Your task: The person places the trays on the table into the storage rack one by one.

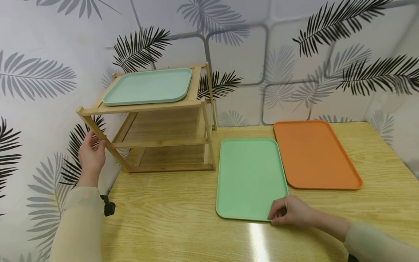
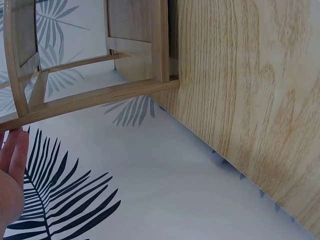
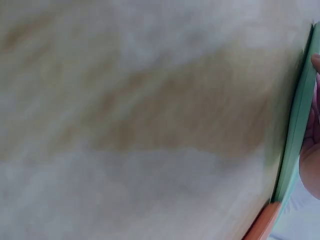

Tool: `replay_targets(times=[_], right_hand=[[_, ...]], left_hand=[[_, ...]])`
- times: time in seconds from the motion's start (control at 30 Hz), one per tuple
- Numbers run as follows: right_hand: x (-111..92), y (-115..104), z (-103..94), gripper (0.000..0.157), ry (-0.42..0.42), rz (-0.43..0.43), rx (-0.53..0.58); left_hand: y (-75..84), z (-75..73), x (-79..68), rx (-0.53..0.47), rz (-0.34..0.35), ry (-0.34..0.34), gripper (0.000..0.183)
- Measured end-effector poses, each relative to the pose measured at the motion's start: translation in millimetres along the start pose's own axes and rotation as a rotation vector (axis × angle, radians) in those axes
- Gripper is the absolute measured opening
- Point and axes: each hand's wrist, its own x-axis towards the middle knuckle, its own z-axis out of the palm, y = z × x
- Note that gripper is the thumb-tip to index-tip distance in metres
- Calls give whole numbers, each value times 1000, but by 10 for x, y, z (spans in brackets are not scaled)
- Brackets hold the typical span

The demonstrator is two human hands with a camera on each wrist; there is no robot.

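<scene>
A three-tier wooden shelf rack [image 1: 163, 167] stands at the table's left, with a pale blue-green tray [image 1: 150, 87] lying on its top tier. My left hand [image 1: 91, 154] is at the rack's front left leg, its fingertips touching the wood; the left wrist view shows these fingers [image 2: 19, 152] fairly straight against the frame. On the table right of the rack lies a green tray [image 1: 250, 178]. My right hand [image 1: 291, 211] pinches its near right corner with bent fingers. The right wrist view catches this tray's rim [image 3: 295, 125] edge-on beside the hand.
An orange tray [image 1: 317, 156] lies right of the green one, their edges meeting. The wooden table [image 1: 157, 218] ends on the left just beyond the rack. A leaf-patterned wall [image 1: 242, 58] stands behind. A small black object [image 1: 109, 208] shows by my left sleeve.
</scene>
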Motion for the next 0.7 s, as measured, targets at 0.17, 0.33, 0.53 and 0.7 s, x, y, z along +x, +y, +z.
replay_targets(times=[0.17,0.33,0.53,0.7], right_hand=[[18,-74,146,8,-8,-27,35],[93,-149,267,6,-42,-3,98],[190,-200,412,6,-59,40,96],[264,-237,531,6,-46,24,114]], left_hand=[[8,-2,11,15,-6,7,46],[13,6,18,13,-13,5,45],[3,-2,11,25,-15,6,45],[-8,4,-8,20,-19,4,46]])
